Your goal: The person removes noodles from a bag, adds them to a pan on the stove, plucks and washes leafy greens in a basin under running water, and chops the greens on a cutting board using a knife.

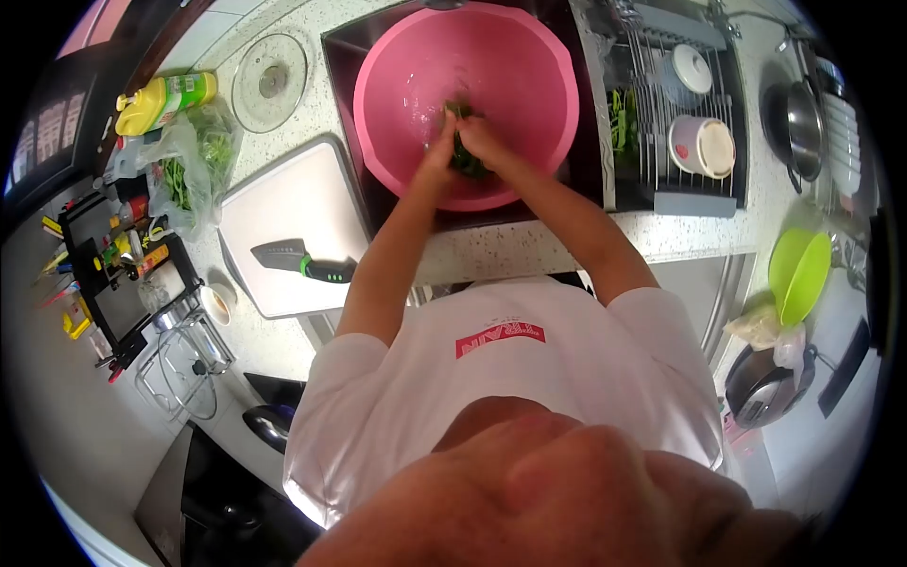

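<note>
Inside a large pink basin (373, 142) set in the sink, my left hand (437, 156) and my right hand (480, 140) are close together. Both are closed around dark green leafy vegetables (467, 163), which show between and below them. The fingers are partly hidden by the leaves and by each other. A little water seems to glisten on the basin's inner wall. Left of the basin lies a white cutting board (293, 208), with a dark-bladed knife (302, 262) with a black and green handle across its near part.
A glass lid (270, 83), a yellow bottle (168, 99) and a plastic bag of greens (194, 170) stand at the left. To the right, a dish rack (652, 113) holds a white bowl (701, 147). A green bowl (799, 274) is farther right.
</note>
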`<state>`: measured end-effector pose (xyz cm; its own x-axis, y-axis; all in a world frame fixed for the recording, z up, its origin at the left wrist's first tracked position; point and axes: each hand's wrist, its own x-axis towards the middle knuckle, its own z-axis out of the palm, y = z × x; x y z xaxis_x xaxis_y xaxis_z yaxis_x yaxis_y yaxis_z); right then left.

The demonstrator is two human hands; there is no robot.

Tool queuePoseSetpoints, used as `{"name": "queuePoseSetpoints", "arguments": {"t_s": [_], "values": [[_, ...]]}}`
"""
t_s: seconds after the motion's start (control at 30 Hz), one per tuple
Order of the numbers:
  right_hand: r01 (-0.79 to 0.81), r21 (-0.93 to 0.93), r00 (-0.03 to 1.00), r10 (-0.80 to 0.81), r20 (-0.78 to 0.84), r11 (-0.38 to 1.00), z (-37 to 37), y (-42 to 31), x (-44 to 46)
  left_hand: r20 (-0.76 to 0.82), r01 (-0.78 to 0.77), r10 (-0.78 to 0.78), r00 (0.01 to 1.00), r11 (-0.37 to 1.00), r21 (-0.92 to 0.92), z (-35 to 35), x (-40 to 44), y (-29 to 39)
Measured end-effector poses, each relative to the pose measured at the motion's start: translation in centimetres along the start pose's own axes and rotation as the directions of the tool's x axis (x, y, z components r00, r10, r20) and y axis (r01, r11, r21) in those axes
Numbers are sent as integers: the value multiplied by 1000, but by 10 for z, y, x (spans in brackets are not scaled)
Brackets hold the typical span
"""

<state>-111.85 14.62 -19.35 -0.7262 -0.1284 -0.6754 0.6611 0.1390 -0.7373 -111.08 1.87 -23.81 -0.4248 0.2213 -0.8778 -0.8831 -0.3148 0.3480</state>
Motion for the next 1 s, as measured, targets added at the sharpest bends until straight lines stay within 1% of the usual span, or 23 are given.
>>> {"name": "queuePoseSetpoints", "arguments": {"t_s": [0.03,0.07,0.1,0.13,0.2,0.23,0.27,0.3,0.37,0.47,0.5,0.53,0.57,0.6,0.63,0.67,0.73,0.77,0.83,0.93,1.0], "values": [[101,210,995,-99,-20,972,0,-22,-21,4,-139,139,990,989,54,26,-49,16],[203,409,979,-193,-66,889,-2,-41,-35,23,-277,276,961,955,111,54,-97,33],[200,454,978,-204,-40,868,-4,-51,-37,23,-379,379,925,922,79,73,-128,38],[190,497,977,-213,-11,846,-6,-59,-34,44,-474,473,880,869,143,75,-136,40],[147,489,978,-199,55,860,-13,-84,-60,105,-639,636,764,727,251,74,-143,46],[121,433,980,-177,91,893,-26,-114,-90,84,-685,693,716,674,278,79,-151,52],[95,375,980,-152,126,922,-35,-132,-112,102,-712,717,690,644,280,81,-155,58],[142,314,949,-219,228,939,-42,-136,-114,117,-737,740,662,615,281,82,-159,63],[260,200,839,-324,436,945,-60,-143,-99,143,-774,776,615,558,299,86,-170,76],[277,45,874,-271,403,960,-84,-164,-101,157,-801,819,552,468,374,98,-192,96],[284,96,884,-299,360,954,-90,-166,-96,153,-805,838,523,427,412,100,-200,103],[264,236,903,-326,280,935,-95,-164,-94,148,-804,856,496,388,451,97,-204,108],[292,291,913,-357,200,911,-101,-152,-74,144,-812,856,496,398,428,85,-200,115],[334,305,921,-377,95,892,-111,-127,-30,128,-830,854,503,437,347,81,-202,119],[360,284,928,-373,-8,889,-120,-100,17,112,-830,850,515,461,314,77,-207,123],[394,210,919,-381,-100,895,-123,-69,56,99,-831,846,524,483,278,75,-213,126],[230,-41,970,-233,-76,972,-120,-80,16,63,-817,840,539,503,282,71,-221,131],[284,-189,941,-311,-135,940,-116,-68,31,45,-811,838,544,512,282,68,-223,133],[343,-476,851,-482,-208,810,-93,-22,83,21,-800,832,554,526,290,61,-229,136],[310,-513,800,-511,-314,800,-58,-6,124,-5,-792,824,567,547,273,52,-235,139],[403,-351,799,-512,-316,845,-14,41,191,-27,-781,821,570,551,295,43,-235,139]]}}
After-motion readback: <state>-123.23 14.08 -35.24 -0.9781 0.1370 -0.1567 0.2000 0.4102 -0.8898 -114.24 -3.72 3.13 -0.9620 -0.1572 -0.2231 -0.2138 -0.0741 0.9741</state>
